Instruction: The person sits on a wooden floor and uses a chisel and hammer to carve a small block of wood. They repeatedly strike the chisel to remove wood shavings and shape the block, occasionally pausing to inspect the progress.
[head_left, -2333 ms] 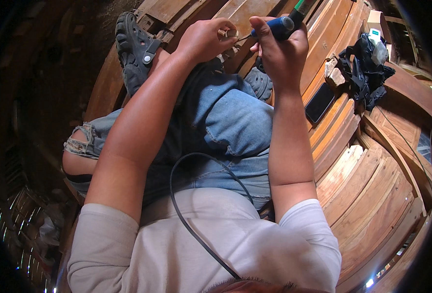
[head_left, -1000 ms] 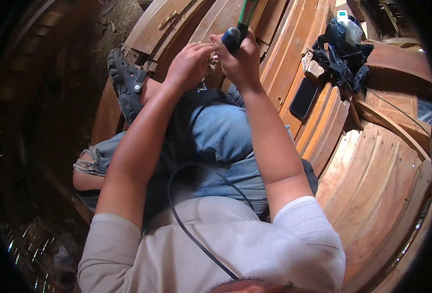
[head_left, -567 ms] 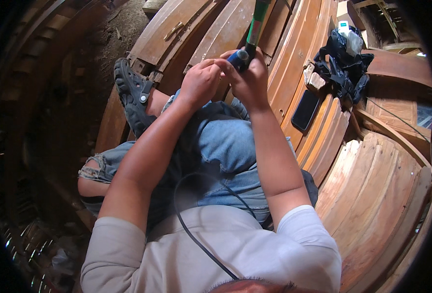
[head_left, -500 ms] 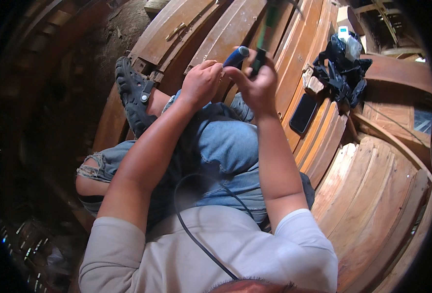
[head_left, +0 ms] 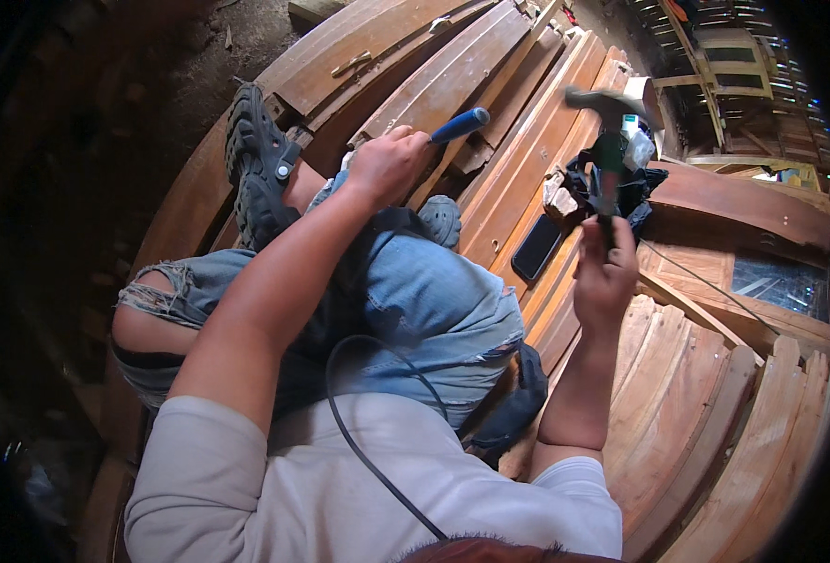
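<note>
Left hand (head_left: 390,169) clasping slim blue handle (head_left: 461,125); right hand (head_left: 606,279), two o'clock, gripping green-shafted metal hammer (head_left: 609,152): misaim could bruise the left!

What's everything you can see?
Wooden boards: many, brown, all around
Hammer: one, green and dark, upper right
Blue-handled tool: one, blue, upper middle
Phone: one, black, on boards
Plastic bag: one, black, beyond phone
Pale chunk: one, tan, beside bag
Jeans: one pair, blue, centre
Clogs: two, dark grey, beyond jeans
Shirt: one, pale, bottom
Cable: one, black, across shirt
Left background: too dark to count
Left hand: one, bare, gripping tool
Right hand: one, bare, gripping hammer
</note>
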Available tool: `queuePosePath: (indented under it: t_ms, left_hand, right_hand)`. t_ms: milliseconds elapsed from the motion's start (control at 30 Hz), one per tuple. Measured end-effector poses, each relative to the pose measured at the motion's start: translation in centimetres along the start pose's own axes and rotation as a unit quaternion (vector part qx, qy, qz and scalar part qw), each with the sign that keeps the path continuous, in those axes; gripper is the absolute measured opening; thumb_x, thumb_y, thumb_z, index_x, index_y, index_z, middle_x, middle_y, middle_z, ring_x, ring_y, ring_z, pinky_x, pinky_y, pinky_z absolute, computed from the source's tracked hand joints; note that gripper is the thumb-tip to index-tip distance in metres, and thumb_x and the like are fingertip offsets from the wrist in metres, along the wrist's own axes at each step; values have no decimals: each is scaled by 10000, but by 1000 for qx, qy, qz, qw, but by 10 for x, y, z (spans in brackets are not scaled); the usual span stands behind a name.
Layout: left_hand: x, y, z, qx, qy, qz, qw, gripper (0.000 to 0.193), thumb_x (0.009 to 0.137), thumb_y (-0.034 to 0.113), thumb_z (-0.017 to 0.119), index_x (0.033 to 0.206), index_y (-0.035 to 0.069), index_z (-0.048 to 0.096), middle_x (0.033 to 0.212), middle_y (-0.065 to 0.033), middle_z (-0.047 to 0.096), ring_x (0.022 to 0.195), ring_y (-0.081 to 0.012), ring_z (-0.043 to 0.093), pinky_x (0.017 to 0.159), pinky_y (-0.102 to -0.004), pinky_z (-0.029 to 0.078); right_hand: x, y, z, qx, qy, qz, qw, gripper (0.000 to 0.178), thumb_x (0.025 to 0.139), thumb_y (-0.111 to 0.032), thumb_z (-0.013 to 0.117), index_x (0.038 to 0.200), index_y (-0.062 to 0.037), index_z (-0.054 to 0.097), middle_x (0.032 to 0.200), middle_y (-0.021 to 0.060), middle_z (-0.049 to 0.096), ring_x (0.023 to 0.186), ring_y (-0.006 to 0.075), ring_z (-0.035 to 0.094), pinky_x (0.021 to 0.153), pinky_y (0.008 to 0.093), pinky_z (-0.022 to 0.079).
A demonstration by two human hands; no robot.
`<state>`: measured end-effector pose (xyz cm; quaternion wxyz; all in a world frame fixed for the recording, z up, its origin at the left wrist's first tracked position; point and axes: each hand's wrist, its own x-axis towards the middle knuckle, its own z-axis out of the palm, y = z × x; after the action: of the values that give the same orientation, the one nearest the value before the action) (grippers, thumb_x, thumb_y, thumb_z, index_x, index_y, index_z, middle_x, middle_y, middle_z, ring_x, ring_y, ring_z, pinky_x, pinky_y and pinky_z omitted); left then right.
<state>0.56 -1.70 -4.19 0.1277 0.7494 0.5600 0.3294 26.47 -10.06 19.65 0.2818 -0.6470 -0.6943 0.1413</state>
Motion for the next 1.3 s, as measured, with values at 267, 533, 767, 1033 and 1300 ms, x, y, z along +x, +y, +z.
queuePosePath:
  t_ms: [267, 533, 767, 1033, 1300]
  left_hand:
    - [-1, 4, -9, -13, 20, 11, 1000, 35, 966, 151, 579, 983, 127, 597, 929, -66, 678, 973, -237, 707, 737, -375, 613]
    - [-1, -9, 3, 4, 30, 7, 1000, 217, 921, 80, 592, 1136, 95, 609, 1108, -97, 702, 1006, -277, 736, 732, -398, 625]
    - [1, -5, 0, -4, -9, -14, 1000, 175, 954, 99, 575, 1126, 102, 607, 1264, -96, 710, 1113, -270, 723, 786, -393, 631]
    - [2, -12, 9, 14, 16, 1, 1000, 230, 959, 104, 577, 1185, 84, 612, 1418, -119, 665, 1291, -263, 657, 902, -383, 627]
    - [1, -13, 8, 14, 10, -4, 1000, 274, 940, 72, 589, 1213, 71, 611, 1359, -123, 692, 1316, -245, 640, 942, -374, 615]
  right_hand:
    - [12, 1, 15, -111, -88, -82, 986, 231, 1130, -255, 542, 1094, -51, 646, 796, -18, 603, 635, 89, 532, 566, 269, 384]
    - [14, -8, 30, -154, -89, -69, 982, 205, 1077, -239, 591, 1112, -38, 616, 856, 231, 673, 854, 456, 690, 711, 499, 508]
    - [25, 16, 18, -25, -20, -36, 999, 282, 1057, -296, 642, 1103, -19, 611, 904, 231, 645, 791, 324, 670, 723, 425, 511]
    - [30, -8, 14, -4, -26, -46, 999, 308, 1092, -318, 592, 1142, -17, 629, 852, 157, 696, 762, 245, 692, 699, 399, 512]
    - [34, -25, 15, -200, -121, -47, 971, 262, 1061, -316, 593, 1151, -74, 639, 944, 275, 703, 859, 485, 692, 734, 553, 508]
